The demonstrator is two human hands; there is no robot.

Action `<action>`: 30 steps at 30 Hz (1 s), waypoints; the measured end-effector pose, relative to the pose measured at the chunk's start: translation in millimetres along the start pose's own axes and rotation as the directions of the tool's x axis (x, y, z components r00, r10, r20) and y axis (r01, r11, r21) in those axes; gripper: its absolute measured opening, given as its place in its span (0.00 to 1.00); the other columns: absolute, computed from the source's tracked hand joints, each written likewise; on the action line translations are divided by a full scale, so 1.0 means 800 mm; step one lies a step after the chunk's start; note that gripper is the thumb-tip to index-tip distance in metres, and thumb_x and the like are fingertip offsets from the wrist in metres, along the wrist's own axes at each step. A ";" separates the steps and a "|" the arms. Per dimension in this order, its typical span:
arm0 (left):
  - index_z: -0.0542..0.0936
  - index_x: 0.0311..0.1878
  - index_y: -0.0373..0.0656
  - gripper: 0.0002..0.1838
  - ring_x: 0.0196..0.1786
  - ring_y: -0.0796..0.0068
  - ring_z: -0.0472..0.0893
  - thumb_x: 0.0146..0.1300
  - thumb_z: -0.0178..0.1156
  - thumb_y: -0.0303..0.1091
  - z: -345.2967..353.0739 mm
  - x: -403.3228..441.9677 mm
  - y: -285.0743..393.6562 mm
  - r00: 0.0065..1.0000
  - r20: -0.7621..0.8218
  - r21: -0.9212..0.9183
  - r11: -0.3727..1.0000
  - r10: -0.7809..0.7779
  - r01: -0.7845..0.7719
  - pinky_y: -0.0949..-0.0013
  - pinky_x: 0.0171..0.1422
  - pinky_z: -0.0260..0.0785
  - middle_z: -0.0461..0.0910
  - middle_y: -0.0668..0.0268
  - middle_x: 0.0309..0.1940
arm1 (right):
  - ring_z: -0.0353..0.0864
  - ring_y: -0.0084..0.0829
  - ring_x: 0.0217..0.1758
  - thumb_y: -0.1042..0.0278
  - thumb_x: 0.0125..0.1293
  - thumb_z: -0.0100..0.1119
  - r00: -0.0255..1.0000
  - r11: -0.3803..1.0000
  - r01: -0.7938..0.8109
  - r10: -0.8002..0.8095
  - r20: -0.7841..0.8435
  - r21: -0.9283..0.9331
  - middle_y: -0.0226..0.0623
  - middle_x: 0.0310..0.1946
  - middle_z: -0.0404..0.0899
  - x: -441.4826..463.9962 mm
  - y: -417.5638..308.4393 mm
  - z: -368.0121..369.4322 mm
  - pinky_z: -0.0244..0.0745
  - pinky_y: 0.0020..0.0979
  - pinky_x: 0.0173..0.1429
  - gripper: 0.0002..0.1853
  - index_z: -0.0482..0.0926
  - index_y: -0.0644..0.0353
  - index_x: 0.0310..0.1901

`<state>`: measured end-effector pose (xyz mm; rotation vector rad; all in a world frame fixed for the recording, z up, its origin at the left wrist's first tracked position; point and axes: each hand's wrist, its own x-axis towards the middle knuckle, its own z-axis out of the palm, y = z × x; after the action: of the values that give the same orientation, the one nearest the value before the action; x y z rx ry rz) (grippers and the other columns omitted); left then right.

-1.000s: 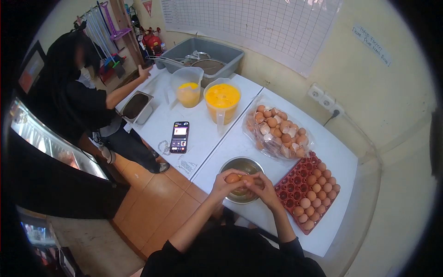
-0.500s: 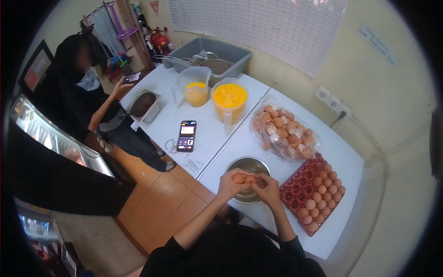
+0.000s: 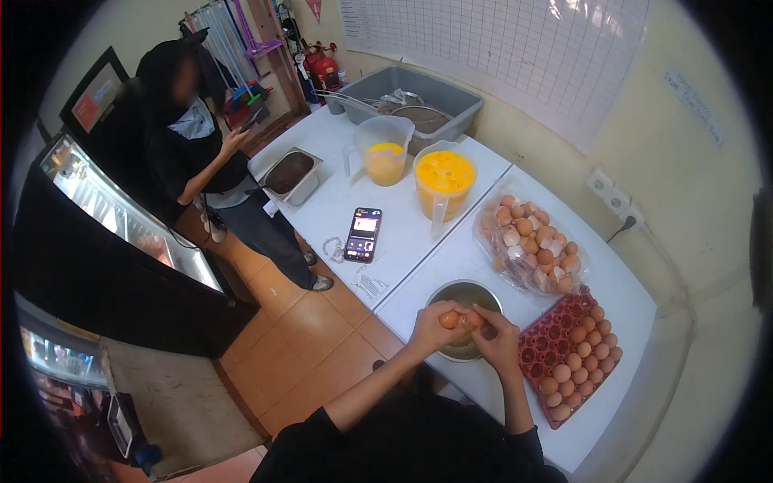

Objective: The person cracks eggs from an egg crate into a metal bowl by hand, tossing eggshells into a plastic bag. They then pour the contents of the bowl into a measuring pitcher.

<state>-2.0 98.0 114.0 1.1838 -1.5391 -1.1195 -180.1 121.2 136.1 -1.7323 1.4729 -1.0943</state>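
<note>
Over a round metal bowl [image 3: 493, 296], both hands hold parts of a brown egg. My left hand [image 3: 433, 328] is closed around one eggshell half [image 3: 449, 319]. Pinched in the fingers of my right hand [image 3: 498, 340] is the other eggshell half [image 3: 475, 320], a small gap away. Something wet shows below the shells, and liquid lies in the bowl, partly hidden by my hands. To the right, a red egg tray [image 3: 538, 342] has brown eggs [image 3: 592, 351] on its right side and bare cups on its left.
A plastic bag of eggshells [image 3: 531, 245] lies behind the bowl. Two jugs of yellow egg, the nearer [image 3: 444, 181] fuller, stand by a grey tub [image 3: 459, 121]. A phone [image 3: 363, 235] and metal pan [image 3: 304, 189] are leftward. A person [image 3: 189, 137] holding a phone stands at left.
The two shell parts, close together before, are now farther apart, with my right hand drawn slightly away. The camera view has shifted, so the scene sits farther right. The person at left has raised their phone.
</note>
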 end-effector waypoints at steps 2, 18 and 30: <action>0.83 0.42 0.40 0.15 0.42 0.70 0.84 0.48 0.69 0.26 -0.004 0.001 0.004 1.000 0.001 0.012 1.000 0.028 -0.028 0.71 0.50 0.75 0.85 0.61 0.38 | 0.87 0.35 0.39 0.75 0.54 0.67 0.997 0.993 0.075 -0.075 0.002 -0.089 0.46 0.40 0.85 0.003 -0.008 -0.009 0.82 0.32 0.46 0.21 0.83 0.61 0.53; 0.86 0.45 0.41 0.15 0.46 0.64 0.84 0.53 0.64 0.17 -0.010 0.010 0.035 0.958 -0.028 0.086 0.956 0.285 -0.282 0.68 0.52 0.76 0.83 0.59 0.41 | 0.81 0.38 0.55 0.82 0.59 0.63 0.992 0.997 0.070 -0.074 -0.105 -0.043 0.42 0.51 0.79 -0.005 -0.018 -0.018 0.80 0.36 0.57 0.23 0.79 0.60 0.58; 0.84 0.52 0.41 0.20 0.47 0.68 0.81 0.53 0.72 0.22 0.020 0.018 0.057 0.960 -0.072 0.038 0.963 0.271 -0.268 0.69 0.56 0.73 0.79 0.61 0.44 | 0.80 0.31 0.56 0.65 0.74 0.56 0.827 0.335 -0.488 0.473 0.304 0.806 0.40 0.53 0.79 0.008 0.012 -0.013 0.78 0.32 0.62 0.21 0.74 0.68 0.62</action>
<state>-28.5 92.6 156.0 0.9877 -1.6050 -0.8646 -193.5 113.5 134.0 -0.4971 0.9786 -1.1568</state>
